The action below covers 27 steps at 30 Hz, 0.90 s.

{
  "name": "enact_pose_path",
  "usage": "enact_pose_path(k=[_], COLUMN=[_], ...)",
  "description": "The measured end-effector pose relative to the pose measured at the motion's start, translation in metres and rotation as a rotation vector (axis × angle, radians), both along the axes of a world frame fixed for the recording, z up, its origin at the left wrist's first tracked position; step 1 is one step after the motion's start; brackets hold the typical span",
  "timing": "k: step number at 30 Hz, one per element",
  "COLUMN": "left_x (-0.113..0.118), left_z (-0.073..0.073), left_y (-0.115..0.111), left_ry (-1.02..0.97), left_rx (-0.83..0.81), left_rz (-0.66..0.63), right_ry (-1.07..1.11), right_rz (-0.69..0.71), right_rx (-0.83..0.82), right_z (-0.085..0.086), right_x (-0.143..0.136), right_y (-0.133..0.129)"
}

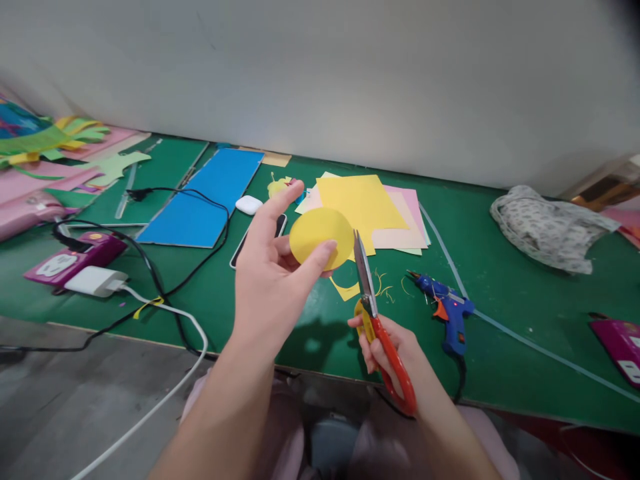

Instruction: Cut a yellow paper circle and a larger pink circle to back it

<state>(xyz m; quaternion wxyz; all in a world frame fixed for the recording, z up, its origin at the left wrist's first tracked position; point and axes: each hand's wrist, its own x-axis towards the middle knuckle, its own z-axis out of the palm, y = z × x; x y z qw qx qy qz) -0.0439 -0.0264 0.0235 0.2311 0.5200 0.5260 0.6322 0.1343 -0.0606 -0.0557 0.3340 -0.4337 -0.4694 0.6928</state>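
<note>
My left hand (pixel 273 267) pinches a yellow paper circle (pixel 320 233) between thumb and fingers, holding it up above the table. In my right hand (pixel 397 347) is a pair of scissors (pixel 370 287) with red and yellow handles, its blades pointing up and nearly closed. The blade tips are close by the circle's right edge; whether they touch it I cannot tell. Beneath lie a yellow paper offcut (pixel 345 291) with a curved edge and thin yellow trimmings (pixel 384 287). Behind the circle rests a stack of coloured paper sheets, a yellow sheet (pixel 365 200) on top.
A blue glue gun (pixel 450 310) lies to the right, a crumpled patterned cloth (pixel 545 227) beyond it. Leftward are a blue board (pixel 205 197), a white case (pixel 249 205), a phone (pixel 241 247) partly hidden, and a purple power strip (pixel 75 260) with trailing cables. The table (pixel 505 320) is green.
</note>
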Motion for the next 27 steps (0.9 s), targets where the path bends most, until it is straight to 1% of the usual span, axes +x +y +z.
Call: enact_pose_path(k=[6, 17, 23, 27], left_x=[0.0013, -0.002, -0.0024, -0.0033], left_z=[0.0026, 0.0024, 0.0036, 0.0027], left_y=[-0.0018, -0.0023, -0.0031, -0.003], left_ry=[0.04, 0.14, 0.126, 0.088], left_rx=[-0.003, -0.033, -0.034, -0.056], left_rz=[-0.007, 0.007, -0.002, -0.041], right_ry=[-0.014, -0.037, -0.051, -0.054], right_rz=[0.003, -0.016, -0.052, -0.057], right_rx=[0.011, 0.012, -0.004, -0.014], right_z=[0.0008, 0.0022, 0.0055, 0.0074], right_x=[-0.0014, -0.002, -0.0024, -0.0022], right_y=[0.0014, 0.001, 0.0005, -0.0008])
